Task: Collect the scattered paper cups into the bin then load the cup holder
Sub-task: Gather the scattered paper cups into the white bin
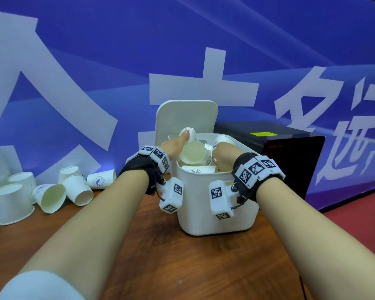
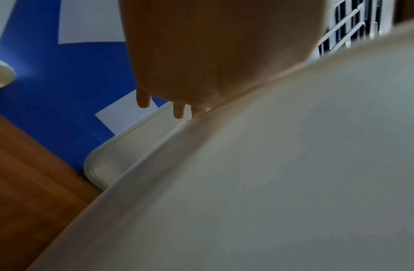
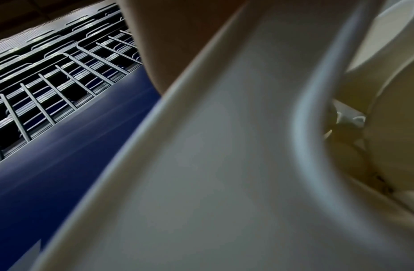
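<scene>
The white bin (image 1: 203,202) stands on the wooden table with its lid (image 1: 186,118) raised behind it. It is heaped with paper cups (image 1: 193,153). My left hand (image 1: 175,146) hovers over the bin's left rim, its straight thumb touching the topmost cup (image 1: 189,132). In the left wrist view its fingers (image 2: 143,100) point straight out past the bin wall (image 2: 271,183). My right hand (image 1: 225,151) reaches into the right side of the bin with bent knuckles, and its fingers are hidden among the cups. The right wrist view shows only the bin wall (image 3: 201,165) and cups (image 3: 398,128). No cup holder is in view.
Several loose paper cups (image 1: 50,197) lie and stand at the table's far left, against the blue banner. A black box (image 1: 290,152) sits right behind the bin. The wooden table (image 1: 160,256) ends at the right, with red floor (image 1: 355,224) beyond.
</scene>
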Available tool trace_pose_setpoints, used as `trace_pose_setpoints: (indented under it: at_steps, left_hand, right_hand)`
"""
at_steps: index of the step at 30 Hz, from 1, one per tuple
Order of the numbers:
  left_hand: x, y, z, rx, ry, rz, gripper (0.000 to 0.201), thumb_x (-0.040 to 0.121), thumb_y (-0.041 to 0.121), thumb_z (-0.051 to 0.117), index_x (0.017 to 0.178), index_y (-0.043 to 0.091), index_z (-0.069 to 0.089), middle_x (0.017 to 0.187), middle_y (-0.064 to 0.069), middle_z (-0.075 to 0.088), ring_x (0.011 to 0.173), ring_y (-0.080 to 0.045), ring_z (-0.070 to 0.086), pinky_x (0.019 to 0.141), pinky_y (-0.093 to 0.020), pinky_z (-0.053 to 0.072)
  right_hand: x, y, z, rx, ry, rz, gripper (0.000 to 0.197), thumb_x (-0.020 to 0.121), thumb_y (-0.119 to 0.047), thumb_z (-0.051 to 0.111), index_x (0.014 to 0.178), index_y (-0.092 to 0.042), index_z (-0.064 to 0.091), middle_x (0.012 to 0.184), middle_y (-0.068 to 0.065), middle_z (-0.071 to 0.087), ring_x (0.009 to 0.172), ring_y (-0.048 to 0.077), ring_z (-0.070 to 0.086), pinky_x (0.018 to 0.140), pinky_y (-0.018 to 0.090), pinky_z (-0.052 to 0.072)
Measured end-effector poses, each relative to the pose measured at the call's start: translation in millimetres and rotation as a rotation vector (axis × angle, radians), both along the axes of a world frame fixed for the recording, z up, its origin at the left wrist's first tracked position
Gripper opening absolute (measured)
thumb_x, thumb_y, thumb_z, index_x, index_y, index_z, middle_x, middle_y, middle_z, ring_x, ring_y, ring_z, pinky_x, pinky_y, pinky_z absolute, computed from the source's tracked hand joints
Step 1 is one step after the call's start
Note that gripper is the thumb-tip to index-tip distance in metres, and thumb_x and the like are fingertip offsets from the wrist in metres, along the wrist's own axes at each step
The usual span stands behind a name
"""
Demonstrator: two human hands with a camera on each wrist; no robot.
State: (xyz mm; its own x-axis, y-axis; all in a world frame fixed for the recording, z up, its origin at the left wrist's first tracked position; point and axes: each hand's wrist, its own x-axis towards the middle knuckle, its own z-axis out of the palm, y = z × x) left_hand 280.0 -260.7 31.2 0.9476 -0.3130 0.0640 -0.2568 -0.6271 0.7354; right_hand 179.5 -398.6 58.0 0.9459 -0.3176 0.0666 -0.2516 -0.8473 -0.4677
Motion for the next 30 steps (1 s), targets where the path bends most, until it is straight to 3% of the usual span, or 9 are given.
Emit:
trace_pose_setpoints:
  at_steps: [3, 5, 8, 11, 15, 18, 23, 27, 30]
  left_hand:
    - [-21, 8, 9, -0.029, 0.035, 0.051, 0.116, 0.048, 0.093, 0.017, 0.145, 0.031, 0.039, 0.155, -0.011, 0.029, 0.138, -0.031, 0.035, 0.111, -0.041, 0.026]
    - [-29, 15, 14, -0.023, 0.01, 0.009, 0.115, 0.05, 0.094, 0.014, 0.143, 0.032, 0.042, 0.155, -0.011, 0.03, 0.139, -0.03, 0.034, 0.112, -0.041, 0.025]
    - [-41, 23, 26, -0.054, -0.073, -0.077, 0.08, 0.086, 0.076, 0.011, 0.139, 0.028, 0.048, 0.153, -0.007, 0.035, 0.142, -0.028, 0.03, 0.118, -0.043, 0.018]
    - [-49, 33, 34, -0.09, -0.137, -0.094, 0.065, 0.098, 0.058, 0.012, 0.141, 0.024, 0.047, 0.152, -0.005, 0.038, 0.143, -0.027, 0.029, 0.119, -0.045, 0.015]
    - [-55, 52, 34, -0.139, -0.193, -0.075, 0.057, 0.102, 0.049, 0.016, 0.141, 0.021, 0.046, 0.152, -0.003, 0.038, 0.143, -0.023, 0.029, 0.119, -0.04, 0.016]
    - [-57, 75, 30, -0.256, -0.226, 0.003, 0.05, 0.103, 0.04, 0.022, 0.137, 0.016, 0.051, 0.147, -0.005, 0.044, 0.138, -0.02, 0.035, 0.108, -0.031, 0.025]
    - [-59, 116, 22, -0.458, -0.17, 0.164, 0.037, 0.098, 0.03, 0.041, 0.124, 0.012, 0.061, 0.126, -0.005, 0.06, 0.118, -0.021, 0.053, 0.098, -0.035, 0.04]
    - [-57, 152, 12, -0.481, -0.18, 0.26, 0.022, 0.092, 0.018, 0.052, 0.109, 0.017, 0.066, 0.102, 0.0, 0.06, 0.083, -0.014, 0.052, 0.067, -0.025, 0.04]
    - [-52, 183, -4, -0.415, -0.18, 0.344, 0.024, 0.084, 0.011, 0.057, 0.104, 0.021, 0.067, 0.1, 0.0, 0.06, 0.082, -0.017, 0.051, 0.062, -0.024, 0.04]
  right_hand:
    - [4, 8, 0, 0.029, -0.115, -0.057, 0.034, 0.097, -0.01, 0.042, 0.128, -0.001, 0.052, 0.135, 0.016, 0.052, 0.123, 0.031, 0.051, 0.099, 0.034, 0.04]
    - [7, 14, 0, -0.001, -0.229, -0.071, 0.038, 0.092, -0.013, 0.045, 0.13, -0.007, 0.053, 0.137, 0.013, 0.05, 0.124, 0.031, 0.05, 0.1, 0.036, 0.039]
    - [5, 24, 4, -0.063, -0.377, -0.074, 0.038, 0.088, -0.016, 0.051, 0.126, -0.014, 0.058, 0.137, 0.01, 0.047, 0.124, 0.03, 0.049, 0.101, 0.04, 0.039]
    - [2, 40, 10, -0.059, -0.461, -0.015, 0.037, 0.087, -0.013, 0.051, 0.122, -0.017, 0.06, 0.135, 0.01, 0.045, 0.126, 0.03, 0.044, 0.105, 0.041, 0.037]
    - [-3, 66, 16, -0.012, -0.589, 0.055, 0.035, 0.085, -0.009, 0.049, 0.115, -0.019, 0.063, 0.13, 0.005, 0.047, 0.123, 0.025, 0.046, 0.102, 0.037, 0.032]
    - [-1, 89, 17, 0.065, -0.651, 0.123, 0.032, 0.083, -0.007, 0.049, 0.108, -0.019, 0.065, 0.125, 0.005, 0.049, 0.117, 0.026, 0.05, 0.102, 0.037, 0.038]
    - [7, 126, 10, 0.097, -0.668, 0.195, 0.03, 0.084, -0.006, 0.048, 0.106, -0.015, 0.067, 0.121, 0.008, 0.05, 0.116, 0.026, 0.051, 0.1, 0.038, 0.042]
    - [15, 152, -2, 0.077, -0.657, 0.237, 0.031, 0.083, -0.004, 0.047, 0.106, -0.014, 0.065, 0.121, 0.007, 0.051, 0.114, 0.026, 0.051, 0.097, 0.038, 0.043]
    - [26, 173, -18, 0.066, -0.62, 0.294, 0.03, 0.082, -0.004, 0.048, 0.105, -0.014, 0.064, 0.121, 0.007, 0.05, 0.11, 0.026, 0.053, 0.093, 0.034, 0.043]
